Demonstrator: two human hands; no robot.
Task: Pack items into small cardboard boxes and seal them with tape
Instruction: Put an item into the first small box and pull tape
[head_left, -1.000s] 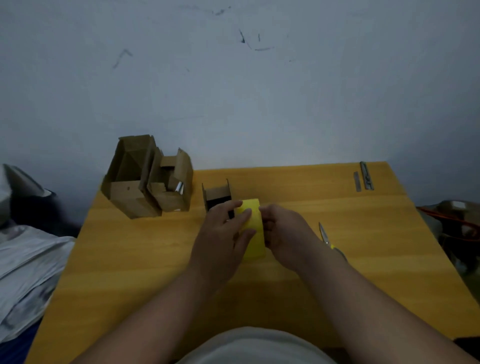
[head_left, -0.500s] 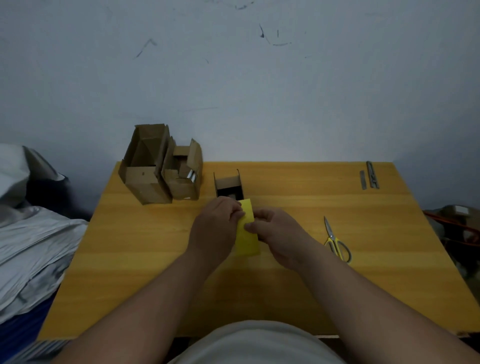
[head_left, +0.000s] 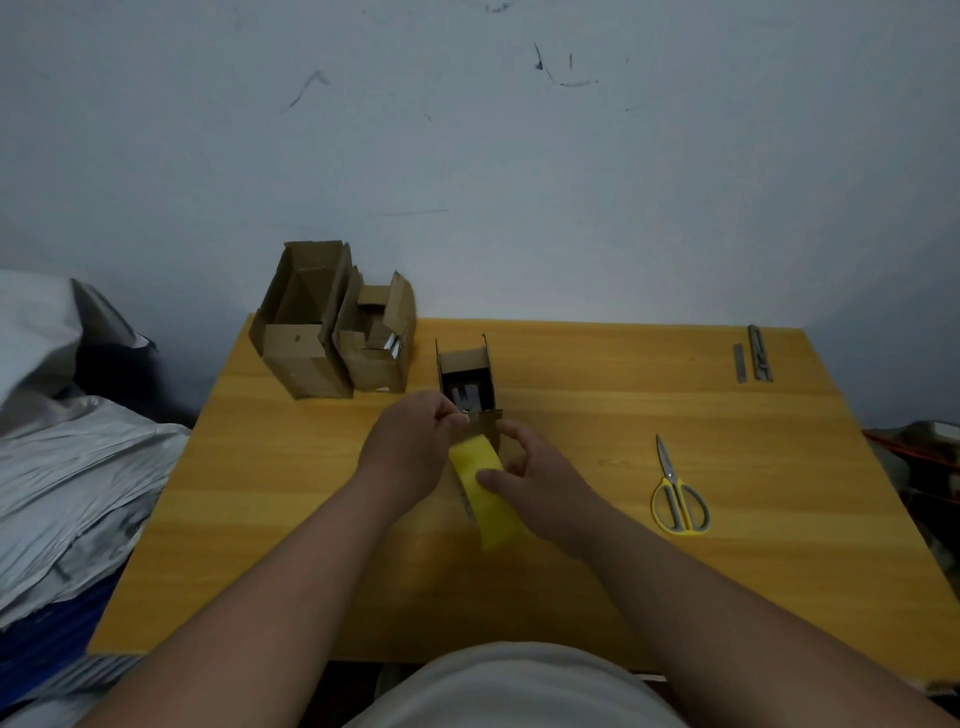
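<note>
- A person's two forearms reach in from the bottom edge over a yellow wooden tabletop (head_left: 597, 597); the upper arms and body are cut off by the frame.
- The left hand (head_left: 410, 452) has its fingers curled and pinched together at the near rim of a small open cardboard box (head_left: 467, 384); what they pinch is too small and dim to name, perhaps a flap edge or a small pale item.
- The right hand (head_left: 535, 483) holds a yellow strip (head_left: 485, 493), thumb pressed on its upper face, the other fingers curled behind and partly hidden. Its material cannot be told.
- The strip runs from just below the box's near wall towards the person, its near end lying past the right wrist.
- Inside the small box a pale grey object shows against a dark interior; its shape is hard to make out.
- At the far left corner stand two larger open cardboard boxes (head_left: 306, 332), touching each other, flaps up; the right one holds something shiny and unclear.
- Yellow-handled scissors (head_left: 675, 493) lie to the right of the hands, well apart from them, blades pointing away.
- Two thin grey metal strips (head_left: 753, 358) lie near the far right corner.
- Bare tabletop stretches between the hands and the scissors, and on the left side up to the edge.
- Crumpled grey sheeting (head_left: 67, 467) sits beyond the left edge; a dim cluttered shape is cut off at the right.
</note>
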